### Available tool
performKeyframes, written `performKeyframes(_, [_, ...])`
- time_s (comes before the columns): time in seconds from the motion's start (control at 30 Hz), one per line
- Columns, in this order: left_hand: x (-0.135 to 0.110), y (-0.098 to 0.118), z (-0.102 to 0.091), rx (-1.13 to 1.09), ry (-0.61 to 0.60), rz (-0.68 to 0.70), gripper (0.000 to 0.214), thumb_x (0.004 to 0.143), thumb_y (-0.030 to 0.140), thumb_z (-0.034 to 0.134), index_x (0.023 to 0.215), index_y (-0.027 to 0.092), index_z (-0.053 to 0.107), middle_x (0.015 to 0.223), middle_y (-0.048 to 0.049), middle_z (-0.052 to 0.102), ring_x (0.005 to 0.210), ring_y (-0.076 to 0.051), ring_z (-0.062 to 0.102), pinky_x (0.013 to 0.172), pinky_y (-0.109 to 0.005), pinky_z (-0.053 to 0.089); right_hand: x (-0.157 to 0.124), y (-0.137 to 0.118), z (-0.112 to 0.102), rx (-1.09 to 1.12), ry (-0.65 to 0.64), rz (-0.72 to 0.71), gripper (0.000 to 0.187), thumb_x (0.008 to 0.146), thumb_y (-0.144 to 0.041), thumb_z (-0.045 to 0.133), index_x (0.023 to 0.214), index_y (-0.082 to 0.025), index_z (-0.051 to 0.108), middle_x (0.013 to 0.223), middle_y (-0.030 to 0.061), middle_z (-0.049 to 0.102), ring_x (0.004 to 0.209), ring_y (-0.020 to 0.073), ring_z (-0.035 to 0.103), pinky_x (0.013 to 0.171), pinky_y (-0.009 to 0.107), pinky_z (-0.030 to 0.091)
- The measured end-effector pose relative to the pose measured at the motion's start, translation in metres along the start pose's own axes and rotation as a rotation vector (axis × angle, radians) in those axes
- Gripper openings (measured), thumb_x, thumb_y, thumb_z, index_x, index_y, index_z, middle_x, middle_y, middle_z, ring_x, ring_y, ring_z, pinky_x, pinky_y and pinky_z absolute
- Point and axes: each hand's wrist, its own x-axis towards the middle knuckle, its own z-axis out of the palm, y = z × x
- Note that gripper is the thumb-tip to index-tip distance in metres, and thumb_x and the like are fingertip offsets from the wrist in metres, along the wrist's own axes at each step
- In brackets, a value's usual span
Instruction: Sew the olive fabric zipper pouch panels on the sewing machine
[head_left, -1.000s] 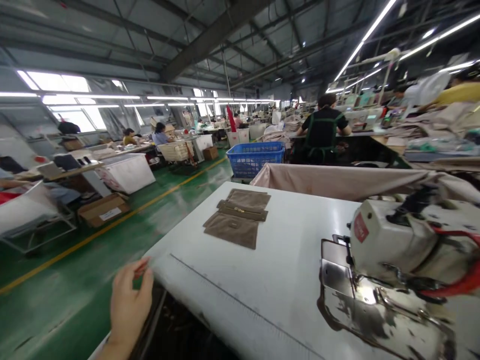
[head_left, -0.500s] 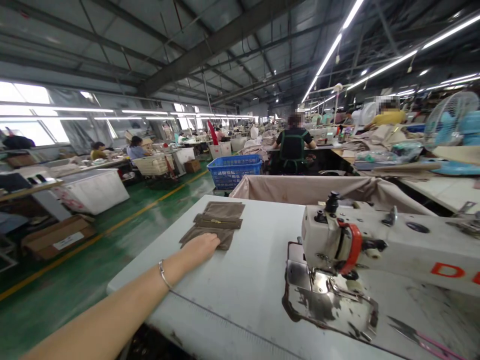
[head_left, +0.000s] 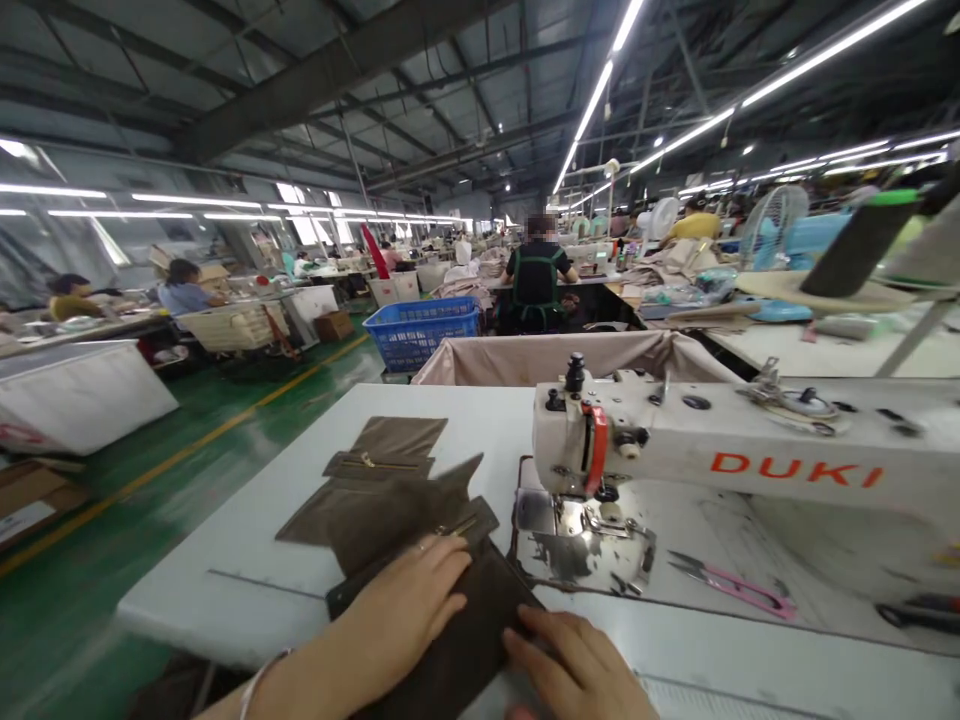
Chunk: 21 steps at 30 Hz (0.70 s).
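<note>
A dark brown fabric piece with a zipper (head_left: 465, 635) is in front of me, partly raised and blurred at its far end. My left hand (head_left: 409, 610) lies over it with fingers bent near the zipper, gripping it. At its right edge, my right hand (head_left: 574, 660) holds the fabric between thumb and fingers. Beyond it, a second brown zippered piece (head_left: 390, 440) rests flat on the white table (head_left: 262, 510), partly covered by the nearer one. To the right stands a sewing machine (head_left: 720, 440), its metal plate (head_left: 577, 540) close to the fabric.
Pink-handled thread snips (head_left: 735, 585) lie on the machine bed. Behind the table are a cloth-lined bin (head_left: 555, 355) and a blue basket (head_left: 424, 330). A thread cone (head_left: 859, 245) stands at right. A co-worker (head_left: 538, 275) sits ahead; others work farther off.
My left hand has moved from the far fabric piece back toward me, onto a nearer brown piece. My right hand has come into view on that piece. The view has turned right.
</note>
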Motion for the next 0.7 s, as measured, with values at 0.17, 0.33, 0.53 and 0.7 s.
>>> performKeyframes(0.17, [0.036,-0.020,0.028,0.041,0.132,-0.207,0.035,0.091,0.031,0.063,0.122,0.015,0.061,0.121,-0.0132,0.060,0.116,-0.030,0.054,0.104,-0.046,0.041,-0.016,-0.013,0.029,0.077,0.120,0.082,0.025,0.097,-0.049,0.058,0.104,-0.027,0.069,0.108,0.0006,0.071,0.090,0.0212,0.063,0.078,0.033,0.051])
performKeyframes(0.33, [0.050,-0.024,0.017,0.035,0.108,-0.235,0.028,0.081,0.036,0.071,0.101,0.016,0.072,0.105,-0.0118,0.062,0.103,-0.030,0.058,0.094,-0.043,0.044,-0.011,-0.016,0.012,0.237,0.005,0.208,0.017,0.087,-0.022,0.073,0.102,-0.028,0.067,0.102,-0.0026,0.070,0.087,0.0200,0.060,0.079,0.031,0.049])
performKeyframes(0.53, [0.050,-0.002,0.011,-0.100,0.052,-0.219,0.010,0.077,0.015,0.061,0.080,0.017,0.071,0.090,-0.0069,0.065,0.091,-0.025,0.061,0.085,-0.036,0.044,0.027,-0.009,-0.013,0.389,-0.246,0.552,0.026,0.084,-0.008,0.066,0.105,-0.023,0.063,0.102,0.0038,0.065,0.095,0.0235,0.059,0.084,0.036,0.050])
performKeyframes(0.7, [0.039,0.021,-0.031,-0.480,-0.011,-0.208,0.018,0.087,0.022,0.054,0.099,0.019,0.067,0.085,-0.0009,0.070,0.079,-0.018,0.065,0.071,-0.026,0.048,0.053,-0.003,-0.032,0.457,-0.095,0.601,0.008,0.091,-0.022,0.063,0.099,-0.023,0.064,0.126,0.0087,0.057,0.122,0.0278,0.050,0.103,0.044,0.042])
